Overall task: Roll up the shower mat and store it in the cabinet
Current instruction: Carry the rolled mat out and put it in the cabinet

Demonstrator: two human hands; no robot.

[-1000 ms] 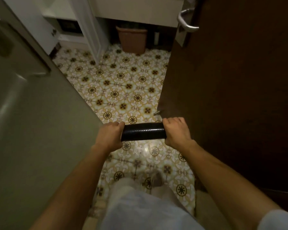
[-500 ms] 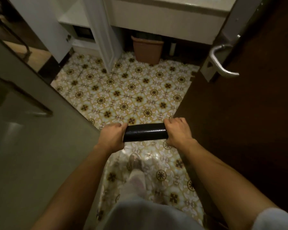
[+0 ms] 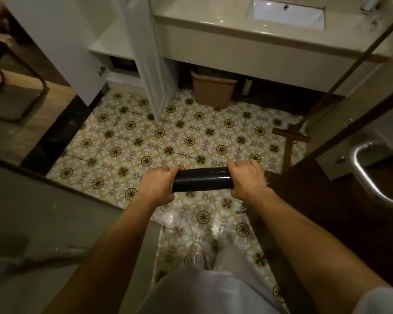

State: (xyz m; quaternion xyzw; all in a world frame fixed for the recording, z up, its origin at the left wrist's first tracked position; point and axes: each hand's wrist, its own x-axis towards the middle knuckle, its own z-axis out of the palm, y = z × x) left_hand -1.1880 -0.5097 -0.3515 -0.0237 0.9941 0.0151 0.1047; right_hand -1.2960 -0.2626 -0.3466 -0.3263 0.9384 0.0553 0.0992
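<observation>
1. The view rose and moved forward toward the vanity [image 3: 247,48]; its sink [image 3: 286,13] came into sight.
2. The bin [image 3: 212,91] under the vanity showed lower in view, with more tiled floor [image 3: 127,141] before it.
3. A wooden cross-shaped piece [image 3: 289,143] appeared on the floor right of the bin.
4. The door handle [image 3: 368,175] slid down to the right edge.

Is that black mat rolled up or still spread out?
Rolled up: the black shower mat is a tight tube, gripped at its ends by the left hand and right hand.
</observation>
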